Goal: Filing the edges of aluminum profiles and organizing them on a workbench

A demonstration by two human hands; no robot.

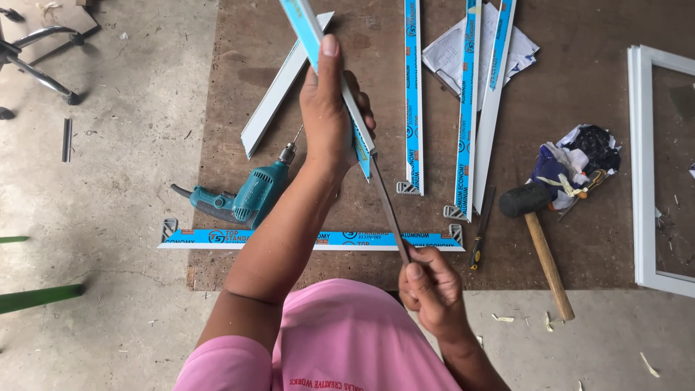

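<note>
My left hand (329, 116) grips a long aluminium strip with blue film (308, 29), holding it up over the brown board, thumb along its edge. A thin dark metal file (387, 203) is pinched in my right hand (432, 289) near my chest. Its tip touches the strip's lower end just below my left hand.
On the brown board (572, 239) lie a teal power drill (242, 199), several blue-filmed aluminium strips (467, 108), a rubber mallet with wooden handle (539, 242), a screwdriver (480, 232), rags (575, 163) and papers. A white frame (641, 166) lies at right, chair legs (40, 61) far left.
</note>
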